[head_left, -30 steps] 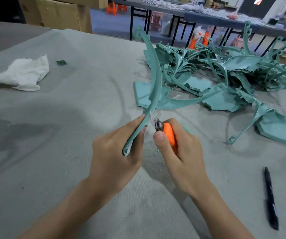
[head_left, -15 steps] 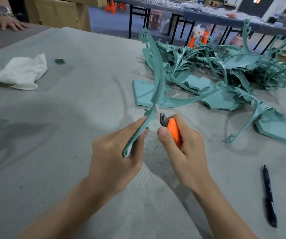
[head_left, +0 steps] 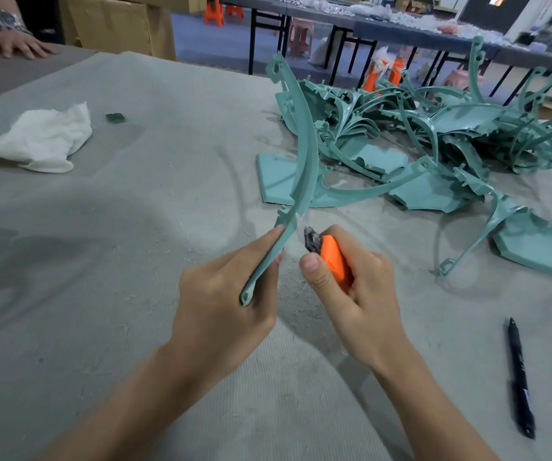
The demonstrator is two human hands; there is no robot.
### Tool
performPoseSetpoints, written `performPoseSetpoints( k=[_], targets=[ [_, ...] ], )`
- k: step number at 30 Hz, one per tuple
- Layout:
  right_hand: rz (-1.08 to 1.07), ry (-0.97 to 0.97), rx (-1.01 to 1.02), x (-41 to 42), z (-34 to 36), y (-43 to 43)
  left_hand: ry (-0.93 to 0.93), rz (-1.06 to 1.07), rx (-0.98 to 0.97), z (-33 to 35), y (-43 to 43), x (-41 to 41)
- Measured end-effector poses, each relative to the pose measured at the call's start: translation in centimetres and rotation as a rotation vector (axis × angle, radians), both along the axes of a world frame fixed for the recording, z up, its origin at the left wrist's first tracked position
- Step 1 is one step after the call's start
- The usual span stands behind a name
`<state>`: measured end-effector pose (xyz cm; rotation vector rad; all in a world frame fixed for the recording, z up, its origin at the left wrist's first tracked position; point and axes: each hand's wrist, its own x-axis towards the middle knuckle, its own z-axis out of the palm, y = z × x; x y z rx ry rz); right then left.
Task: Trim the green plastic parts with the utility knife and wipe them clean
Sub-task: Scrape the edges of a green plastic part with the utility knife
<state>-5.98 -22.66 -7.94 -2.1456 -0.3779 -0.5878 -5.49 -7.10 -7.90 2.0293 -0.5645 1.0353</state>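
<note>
My left hand grips the lower end of a long curved green plastic part, which rises up and away from me. An orange utility knife is gripped in my right hand, its dark blade tip right beside the part's inner edge, just above my left fingers. A pile of green plastic parts lies on the table behind and to the right. At the far left lies a crumpled white cloth.
The grey felt-covered table carries fine shavings around my hands. A black pen lies at the right. A small green scrap sits beside the cloth. Another person's hand rests on the far left edge. Cardboard boxes and tables stand behind.
The knife blade has slid slightly along the part's edge beside my left fingers. Another person's hand has come into view at the top left.
</note>
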Motion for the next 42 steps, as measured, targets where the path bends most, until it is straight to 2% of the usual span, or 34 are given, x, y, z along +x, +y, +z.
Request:
performPoseSetpoints(
  k=[11,18,23,28,34,42],
  targets=[
    [-0.098,-0.014,0.026,0.7,0.0,-0.5,-0.020,-0.012,0.038,-0.4,-0.2,-0.2],
    [0.025,-0.037,-0.001,0.0,-0.2,0.0,-0.033,0.032,0.004,-0.2,-0.2,-0.1],
    [-0.004,-0.052,0.002,0.4,-0.2,-0.2,-0.026,0.029,0.021,-0.1,-0.2,-0.2],
    [-0.081,-0.024,0.049,0.9,-0.1,-1.0,0.029,-0.002,0.045,-0.1,-0.4,-0.5],
    [0.037,-0.012,-0.011,0.1,-0.4,0.1,0.077,0.054,0.005,0.5,-0.3,-0.3],
    [-0.008,0.011,0.072,0.8,-0.4,-0.1,0.156,0.003,0.023,0.7,-0.4,-0.7]
  ],
)
